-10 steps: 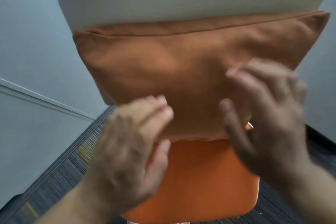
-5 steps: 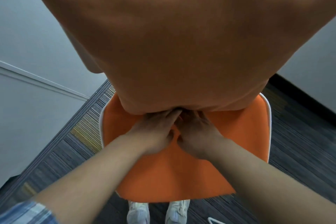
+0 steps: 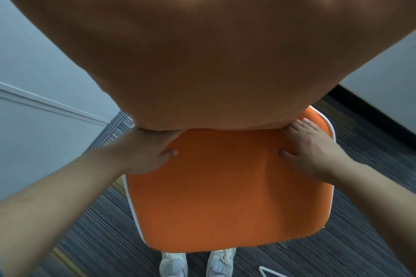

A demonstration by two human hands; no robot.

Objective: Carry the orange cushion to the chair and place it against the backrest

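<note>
The orange cushion (image 3: 207, 47) stands upright on the back of the chair's orange seat (image 3: 227, 198) and fills the upper view. It hides the backrest. My left hand (image 3: 148, 153) lies at the cushion's lower left corner, fingers stretched along its bottom edge and thumb on the seat. My right hand (image 3: 313, 148) rests flat on the seat at the lower right corner, fingertips touching the cushion's edge. Neither hand grips anything.
The seat has a thin white rim (image 3: 131, 200). Below its front edge are my two white shoes (image 3: 195, 263) on dark striped carpet (image 3: 96, 227). Grey walls (image 3: 33, 119) close in at left and right. A white object (image 3: 270, 272) pokes in at the bottom edge.
A second ago the hands were in front of the cushion with the white backrest showing. Then they met at its bottom middle; now they have slid apart to the two lower corners.
</note>
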